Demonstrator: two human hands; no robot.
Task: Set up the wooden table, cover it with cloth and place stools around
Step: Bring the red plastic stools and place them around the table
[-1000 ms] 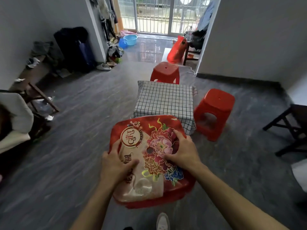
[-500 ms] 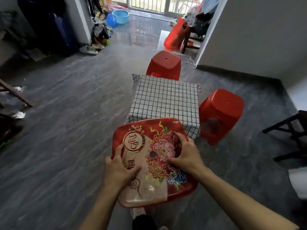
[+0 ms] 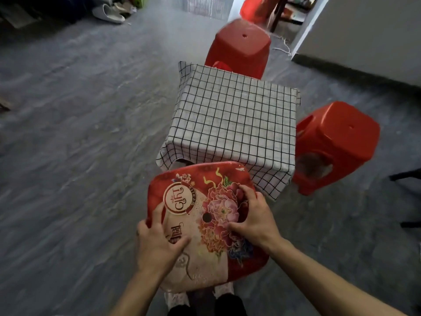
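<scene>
As table (image 3: 232, 119) nears — hands (image 3: 159, 242) still holding stool (image 3: 193, 215).

Home living room: grey floor (image 3: 79, 133), slippers (image 3: 109, 13) by wall, cloth-covered table (image 3: 234, 119), red plastic stools (image 3: 241, 49).

Counted: three red stools, namely flower-printed stool (image 3: 205, 215), stool at far side of table (image 3: 241, 46), stool at right side of table (image 3: 337, 142). One table, covered by one checked cloth (image 3: 234, 119). Two hands: left hand (image 3: 157, 245), right hand (image 3: 255, 217). One pale slipper (image 3: 109, 13) at upper left. Two feet partly visible at bottom edge. Clutter at top too blurred to count.
</scene>
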